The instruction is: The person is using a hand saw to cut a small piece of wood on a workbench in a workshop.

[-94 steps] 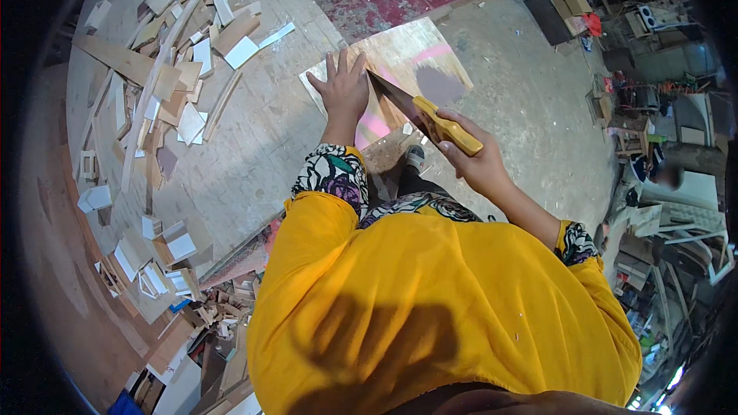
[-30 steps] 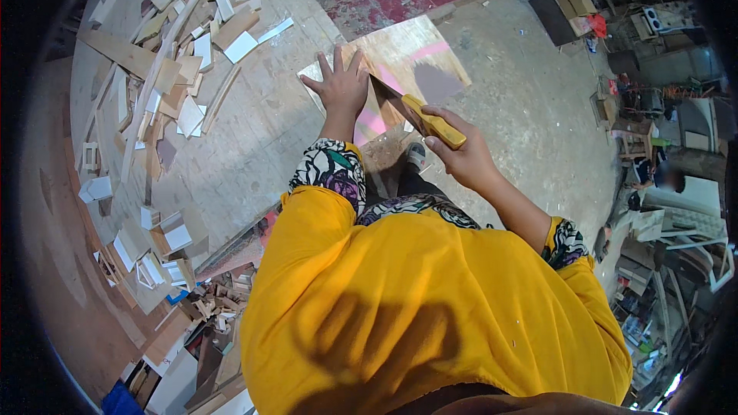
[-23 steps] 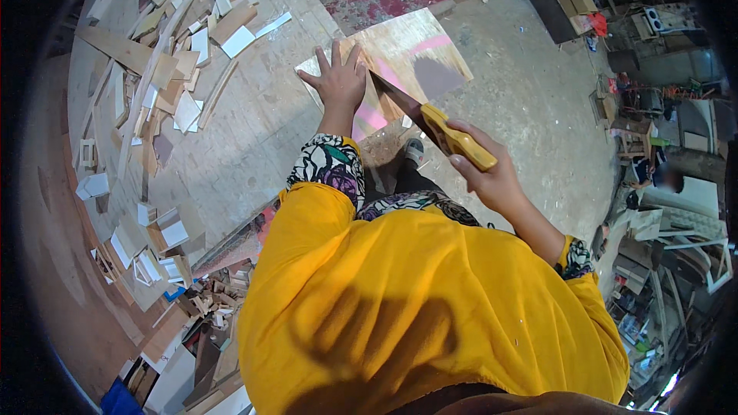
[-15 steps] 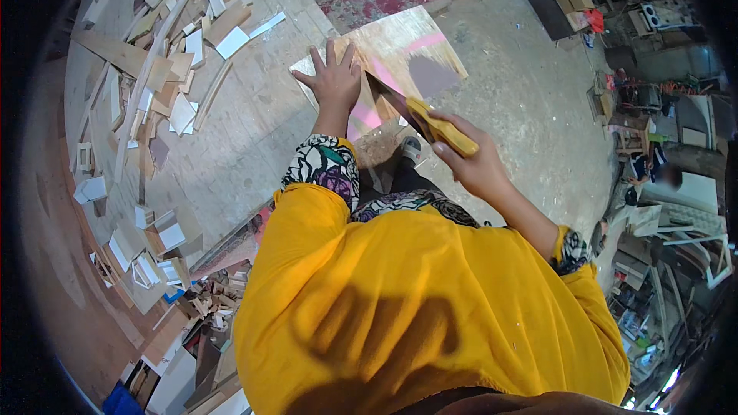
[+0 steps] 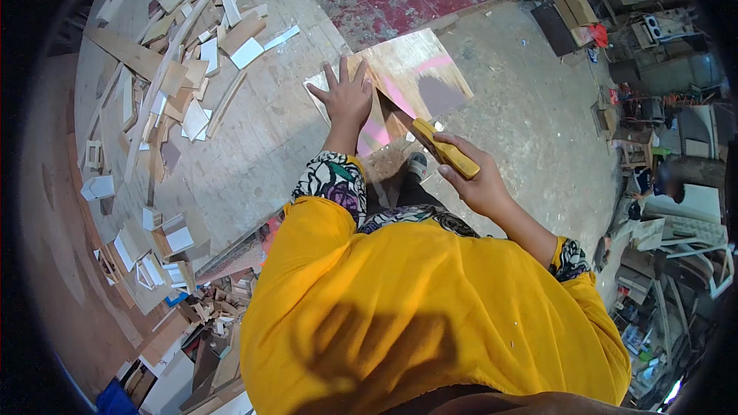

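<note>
A flat wooden board (image 5: 396, 58) with pink streaks and a grey-mauve patch overhangs the edge of the pale work table. My left hand (image 5: 349, 104) lies flat on its left part, fingers spread. A handsaw with a yellow handle (image 5: 455, 156) is in my right hand (image 5: 484, 183), fingers wrapped round the grip. Its dark blade (image 5: 397, 114) slants up and left to the board, at the near edge beside my left hand. Where the teeth meet the wood is too small to make out.
Many wood offcuts (image 5: 184, 77) and white-faced pieces litter the table (image 5: 265, 119) on the left. Below lies a heap of scraps (image 5: 219, 303). My shoe (image 5: 417, 165) stands on the concrete floor under the board. Boxes (image 5: 575, 9), frames and clutter line the right side.
The whole scene has shifted slightly down and right in the picture. My left hand stays flat on the board, and my right hand keeps its hold on the saw.
</note>
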Action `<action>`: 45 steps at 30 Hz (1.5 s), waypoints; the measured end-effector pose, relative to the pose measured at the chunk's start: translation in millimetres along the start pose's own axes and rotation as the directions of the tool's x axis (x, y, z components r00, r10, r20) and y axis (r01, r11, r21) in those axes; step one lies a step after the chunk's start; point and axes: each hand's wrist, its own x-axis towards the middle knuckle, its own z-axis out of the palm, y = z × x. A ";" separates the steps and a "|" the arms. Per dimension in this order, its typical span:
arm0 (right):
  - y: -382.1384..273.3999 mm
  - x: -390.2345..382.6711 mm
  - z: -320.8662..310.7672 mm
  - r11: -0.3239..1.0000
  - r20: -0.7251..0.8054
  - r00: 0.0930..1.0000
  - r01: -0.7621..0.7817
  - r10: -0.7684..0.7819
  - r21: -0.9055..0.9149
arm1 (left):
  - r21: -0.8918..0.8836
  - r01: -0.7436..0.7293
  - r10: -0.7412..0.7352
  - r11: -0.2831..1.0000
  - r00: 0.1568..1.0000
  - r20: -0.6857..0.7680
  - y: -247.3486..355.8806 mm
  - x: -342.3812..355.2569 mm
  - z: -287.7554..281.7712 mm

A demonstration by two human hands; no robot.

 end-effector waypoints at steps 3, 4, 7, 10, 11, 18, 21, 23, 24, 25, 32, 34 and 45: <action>-13.7 3.1 -8.5 0.964 0.083 0.970 -0.239 0.230 0.120 | -0.033 0.043 -0.044 0.999 0.999 -0.019 -2.8 11.5 2.2; -14.0 2.1 -7.4 0.963 0.080 0.969 -0.241 0.233 0.121 | -0.062 0.081 -0.084 0.995 0.995 -0.048 -2.5 15.5 3.8; -12.8 0.0 -3.8 0.986 0.060 0.988 -0.150 0.146 0.069 | -0.121 0.100 -0.117 0.987 0.984 -0.135 -4.7 47.0 7.9; -14.4 0.1 -8.0 0.994 0.060 0.992 -0.110 0.109 0.014 | -0.104 -0.048 0.039 0.993 0.996 -0.086 2.1 73.2 -5.1; -28.0 2.4 -10.4 0.949 0.107 0.953 -0.294 0.282 0.115 | -0.166 -0.087 0.059 0.982 0.985 -0.164 1.3 79.7 1.0; -34.6 -1.3 -14.5 0.900 0.115 0.913 -0.405 0.391 0.161 | -0.154 -0.026 0.016 0.988 0.998 -0.061 -2.7 90.8 10.6; -50.0 -0.7 -18.6 0.876 0.150 0.881 -0.467 0.449 0.122 | -0.225 -0.047 0.016 0.973 0.990 -0.138 -4.2 97.0 13.5; -48.7 1.5 -18.4 0.889 0.134 0.894 -0.443 0.428 0.112 | -0.248 -0.055 0.018 0.967 0.989 -0.147 -4.1 97.0 16.6; -46.8 2.6 -17.7 0.913 0.118 0.916 -0.395 0.384 0.101 | -0.268 -0.058 0.015 0.962 0.987 -0.158 -4.2 96.2 17.3; -46.7 3.7 -16.4 0.933 0.099 0.935 -0.349 0.340 0.090 | -0.268 -0.064 0.022 0.961 0.987 -0.159 -3.4 95.4 18.9; -53.0 23.8 -15.1 0.900 0.167 0.902 -0.418 0.397 0.119 | -0.330 -0.230 0.161 0.915 0.962 -0.221 -5.0 94.3 22.3; -48.9 20.2 -15.2 0.914 0.131 0.915 -0.395 0.382 0.089 | -0.295 -0.198 0.153 0.935 0.974 -0.168 -4.5 93.5 18.0; -30.3 2.6 -7.1 0.963 0.125 0.957 -0.266 0.260 0.035 | -0.326 -0.241 0.193 0.914 0.966 -0.174 -3.3 93.5 15.4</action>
